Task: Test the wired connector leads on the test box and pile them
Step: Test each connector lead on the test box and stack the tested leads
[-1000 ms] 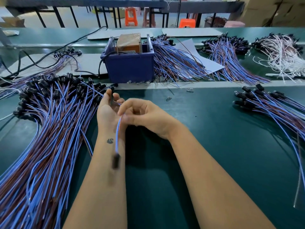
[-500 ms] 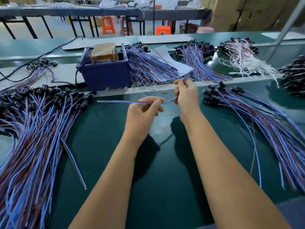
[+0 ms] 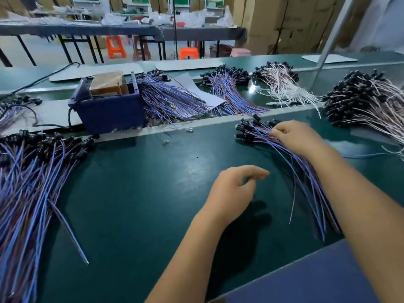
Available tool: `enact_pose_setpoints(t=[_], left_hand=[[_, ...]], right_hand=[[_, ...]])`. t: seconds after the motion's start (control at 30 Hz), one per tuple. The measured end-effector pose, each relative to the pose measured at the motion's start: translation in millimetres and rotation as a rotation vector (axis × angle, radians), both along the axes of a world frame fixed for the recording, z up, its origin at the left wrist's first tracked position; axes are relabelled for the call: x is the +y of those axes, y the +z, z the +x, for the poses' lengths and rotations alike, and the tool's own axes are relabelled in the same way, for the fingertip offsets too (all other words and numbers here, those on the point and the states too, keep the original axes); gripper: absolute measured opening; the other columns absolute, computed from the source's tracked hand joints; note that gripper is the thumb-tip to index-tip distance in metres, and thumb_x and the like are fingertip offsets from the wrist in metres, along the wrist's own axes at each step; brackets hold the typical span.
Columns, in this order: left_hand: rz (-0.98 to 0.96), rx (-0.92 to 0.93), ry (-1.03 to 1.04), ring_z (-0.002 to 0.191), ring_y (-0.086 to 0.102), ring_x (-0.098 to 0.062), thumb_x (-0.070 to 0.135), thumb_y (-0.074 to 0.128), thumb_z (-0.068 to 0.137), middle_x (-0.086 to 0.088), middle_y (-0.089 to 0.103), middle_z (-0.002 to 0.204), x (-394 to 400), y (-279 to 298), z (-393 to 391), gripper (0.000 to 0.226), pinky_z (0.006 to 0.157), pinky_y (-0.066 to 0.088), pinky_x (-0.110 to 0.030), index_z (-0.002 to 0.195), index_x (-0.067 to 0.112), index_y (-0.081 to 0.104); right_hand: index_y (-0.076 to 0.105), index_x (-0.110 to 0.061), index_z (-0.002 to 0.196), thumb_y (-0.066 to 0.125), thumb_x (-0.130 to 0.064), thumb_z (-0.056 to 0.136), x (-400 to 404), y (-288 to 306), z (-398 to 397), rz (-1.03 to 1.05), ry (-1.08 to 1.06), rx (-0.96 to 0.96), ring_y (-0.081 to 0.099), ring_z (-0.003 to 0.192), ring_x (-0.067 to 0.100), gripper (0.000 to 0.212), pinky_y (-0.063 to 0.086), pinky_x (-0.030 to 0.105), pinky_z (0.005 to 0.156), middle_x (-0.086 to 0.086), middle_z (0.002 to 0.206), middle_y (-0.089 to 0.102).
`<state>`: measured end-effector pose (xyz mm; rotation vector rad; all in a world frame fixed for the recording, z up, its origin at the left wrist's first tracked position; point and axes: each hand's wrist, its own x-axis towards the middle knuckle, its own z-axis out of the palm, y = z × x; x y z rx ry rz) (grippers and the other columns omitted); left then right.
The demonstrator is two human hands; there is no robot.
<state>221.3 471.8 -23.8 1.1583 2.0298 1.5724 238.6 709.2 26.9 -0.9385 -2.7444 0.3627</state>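
Note:
The dark blue test box (image 3: 109, 113) stands at the back left of the green mat (image 3: 142, 193). A big pile of blue-and-brown wired leads (image 3: 32, 182) with black connectors covers the mat's left side. A smaller pile of the same leads (image 3: 306, 184) fans out on the right. My right hand (image 3: 295, 136) rests on that right pile near its black connector ends, fingers curled and pinching a lead among the wires. My left hand (image 3: 234, 189) hovers over the middle of the mat, fingers loosely curled and holding nothing.
Behind the mat's raised strip lie more bundles: purple leads (image 3: 170, 101) on a paper sheet, another purple bundle (image 3: 227, 88), white leads (image 3: 282, 84) and a pinkish heap (image 3: 367, 101) at the right. A black cable (image 3: 70, 119) runs from the box. A blue surface (image 3: 328, 278) borders the near right.
My view has swung to the right. My right hand has carried the lead over onto the right pile. My left hand has let go of it and dropped to mid-mat.

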Motion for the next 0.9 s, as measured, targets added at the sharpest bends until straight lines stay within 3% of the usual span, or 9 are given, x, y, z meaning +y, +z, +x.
enact_pose_setpoints(t=[0.1,0.17,0.27,0.33,0.43,0.57,0.67,0.8,0.9], left_hand=[[0.015,-0.090,0.093,0.080,0.059,0.007,0.006,0.045,0.093,0.021,0.070,0.094,-4,-1,-9,0.039,0.069,0.040,-0.001,0.095,0.032,0.074],[0.045,-0.156,0.157,0.066,0.056,0.005,0.005,0.044,0.094,0.023,0.068,0.088,-6,0,-18,0.040,0.065,0.043,-0.004,0.090,0.033,0.073],[0.106,-0.280,0.328,0.053,0.046,-0.002,0.001,0.042,0.092,0.023,0.062,0.067,-15,3,-38,0.042,0.067,0.058,-0.033,0.087,0.029,0.072],[0.139,-0.247,0.487,0.065,0.052,-0.007,0.001,0.043,0.091,0.017,0.065,0.075,-26,4,-55,0.038,0.075,0.056,-0.042,0.088,0.026,0.071],[0.187,-0.178,0.729,0.086,0.058,-0.014,0.000,0.043,0.089,0.004,0.067,0.093,-52,2,-85,0.036,0.083,0.049,-0.035,0.084,0.026,0.067],[0.272,-0.260,0.962,0.096,0.062,-0.022,0.000,0.041,0.087,-0.008,0.066,0.100,-84,-3,-124,0.029,0.085,0.052,-0.037,0.088,0.017,0.063],[0.157,-0.298,0.910,0.086,0.062,-0.017,0.005,0.042,0.092,-0.002,0.066,0.094,-98,-3,-146,0.026,0.066,0.047,-0.025,0.088,0.022,0.060],[0.055,-0.217,0.885,0.071,0.056,-0.003,0.007,0.044,0.089,0.004,0.064,0.087,-99,-5,-151,0.026,0.051,0.039,-0.012,0.081,0.026,0.060],[-0.056,-0.050,0.971,0.093,0.054,-0.014,0.010,0.047,0.090,-0.003,0.056,0.112,-97,-5,-147,0.018,0.071,0.040,-0.023,0.091,0.020,0.063]], right_hand=[[0.053,-0.019,0.131,0.048,-0.038,0.099,-3,-8,-6,0.133,-0.109,-0.009,0.047,0.118,0.036,0.038,0.040,0.043,0.093,0.017,0.129,0.050],[0.049,-0.012,0.132,0.049,-0.034,0.097,-20,-9,-20,0.213,-0.144,0.100,0.044,0.117,0.039,0.041,0.038,0.046,0.098,0.022,0.129,0.046],[0.050,-0.013,0.131,0.053,-0.028,0.093,-68,-13,-53,0.195,0.016,0.220,0.045,0.115,0.037,0.041,0.036,0.044,0.097,0.021,0.124,0.048],[0.050,-0.014,0.132,0.054,-0.027,0.093,-109,-19,-77,0.134,0.184,0.225,0.045,0.114,0.035,0.042,0.035,0.042,0.097,0.018,0.122,0.048],[0.051,-0.016,0.133,0.055,-0.026,0.092,-176,-31,-110,0.002,0.360,0.241,0.044,0.117,0.032,0.043,0.034,0.039,0.098,0.013,0.125,0.047],[0.056,-0.017,0.131,0.054,-0.019,0.092,-252,-45,-145,-0.226,0.476,0.288,0.045,0.118,0.034,0.039,0.036,0.040,0.097,0.015,0.127,0.049],[0.059,-0.016,0.124,0.049,-0.018,0.095,-270,-50,-155,-0.375,0.396,0.303,0.049,0.114,0.035,0.031,0.041,0.042,0.095,0.015,0.124,0.050],[0.063,-0.012,0.117,0.049,-0.016,0.095,-265,-55,-154,-0.349,0.383,0.332,0.051,0.108,0.034,0.027,0.042,0.042,0.092,0.015,0.119,0.052],[0.066,-0.010,0.113,0.052,-0.013,0.093,-262,-56,-154,-0.380,0.375,0.355,0.053,0.106,0.033,0.024,0.042,0.040,0.091,0.015,0.116,0.053]])
